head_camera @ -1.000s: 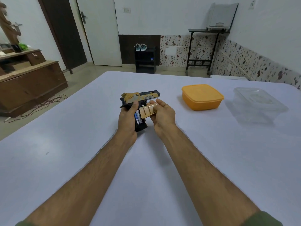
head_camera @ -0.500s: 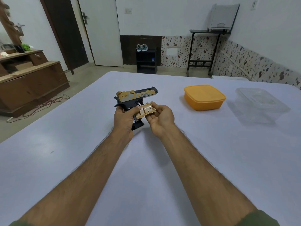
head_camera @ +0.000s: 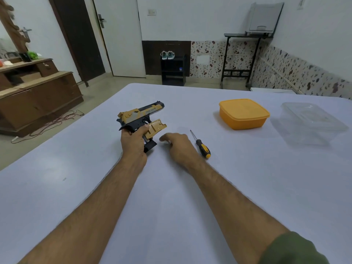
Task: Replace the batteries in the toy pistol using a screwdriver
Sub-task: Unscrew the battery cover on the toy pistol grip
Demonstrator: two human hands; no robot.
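At bench (head_camera: 171,216) centre, left hand (head_camera: 133,141) grips the pistol (head_camera: 141,115), pinning its loose cover (head_camera: 155,128). Right hand (head_camera: 180,147), relaxed and empty, hovers beside the screwdriver (head_camera: 202,146) at its three o'clock. Seat cover flush before driving the screw.

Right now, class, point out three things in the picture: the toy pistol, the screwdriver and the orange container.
toy pistol (head_camera: 142,113), head view, on its gold and black slide.
screwdriver (head_camera: 203,149), head view, on its black and yellow handle.
orange container (head_camera: 243,108), head view, on the middle of its lid.
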